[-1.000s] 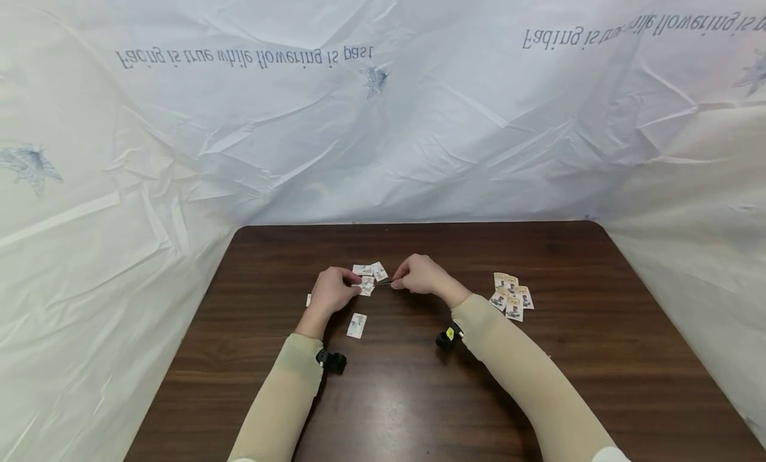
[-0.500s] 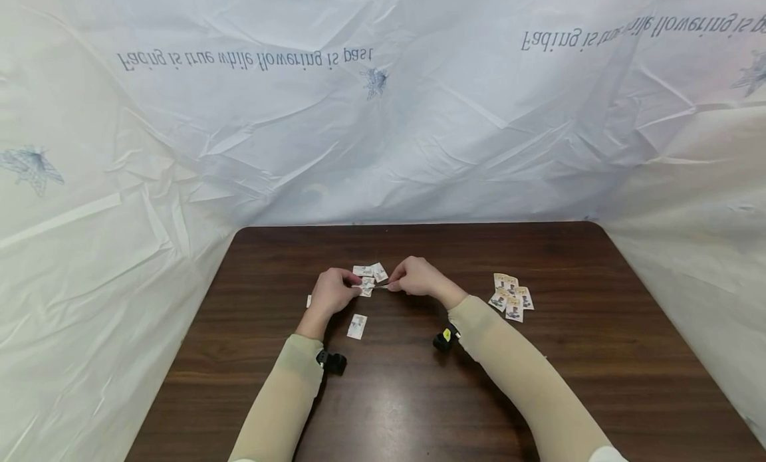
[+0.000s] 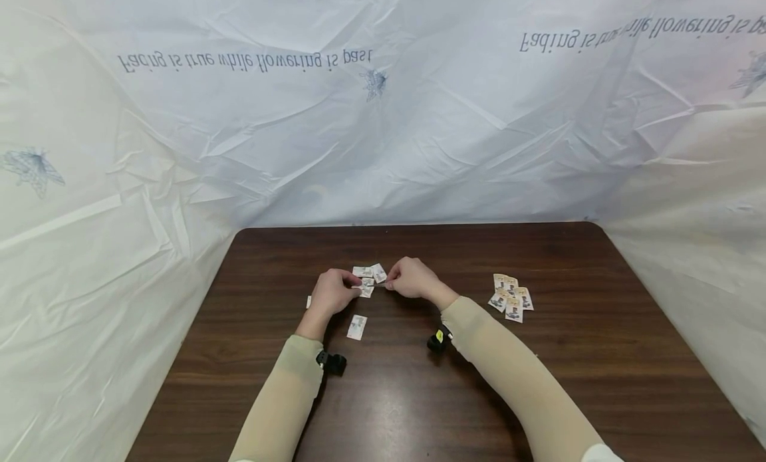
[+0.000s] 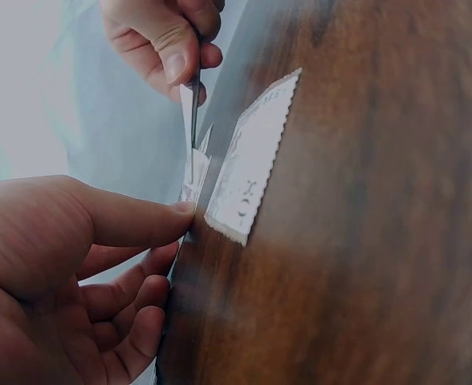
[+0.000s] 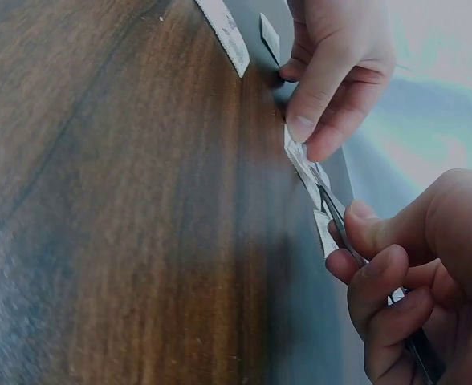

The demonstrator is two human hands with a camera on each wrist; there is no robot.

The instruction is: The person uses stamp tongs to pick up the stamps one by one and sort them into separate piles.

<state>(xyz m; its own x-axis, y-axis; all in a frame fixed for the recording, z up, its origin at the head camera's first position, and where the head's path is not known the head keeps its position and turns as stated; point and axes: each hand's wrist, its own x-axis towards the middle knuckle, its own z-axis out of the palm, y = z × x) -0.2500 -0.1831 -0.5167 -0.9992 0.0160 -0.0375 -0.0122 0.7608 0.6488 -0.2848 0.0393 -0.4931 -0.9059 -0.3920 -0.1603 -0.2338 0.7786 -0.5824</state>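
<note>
In the head view the left hand (image 3: 332, 292) pinches a small white printed packet (image 3: 367, 288) between thumb and fingers above the table. Facing it, the right hand (image 3: 413, 278) grips a thin metal tool. The right wrist view shows the slim tool (image 5: 336, 220) in the curled fingers of the right hand (image 5: 421, 281), its narrow end at the packet (image 5: 301, 164). Whether its tips touch or cut the packet I cannot tell. In the left wrist view the left thumb presses on the packet's near end, and another white packet (image 4: 252, 160) lies beside it.
Two white packets (image 3: 362, 271) lie just beyond the hands on the brown table (image 3: 395, 395). A single packet (image 3: 356, 327) lies nearer, and part of another (image 3: 308, 301) shows left of the left hand. Several orange-and-white packets (image 3: 513, 309) are grouped at the right. White sheeting (image 3: 383, 149) hangs behind.
The right hand has shifted a little to the left with the tool, closer to the left hand. The left hand has stayed nearly in place, still pinching the packet.
</note>
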